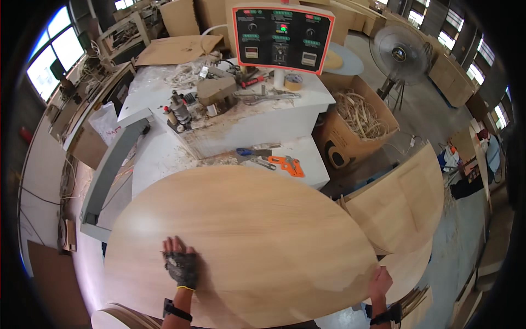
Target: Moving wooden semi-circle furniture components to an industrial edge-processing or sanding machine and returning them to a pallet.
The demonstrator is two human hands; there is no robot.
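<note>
Oval panel [268,230] seems stiff, heavy, best held by its rim, left grip [181,265] flat at lower left, right grip [380,283] clamped on its lower-right edge

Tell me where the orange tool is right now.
In the head view, the orange tool lies just right of centre on the white ledge, beyond the wooden board and right of the blue-handled tool.

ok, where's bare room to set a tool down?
Widest: the oval panel, between the gloved left hand and the right hand. Smaller: left part of the white lower ledge, between the grey arm and that panel. Crowded: the ledge around the orange tool; the upper white top, with metal tools and a tape roll.
</note>
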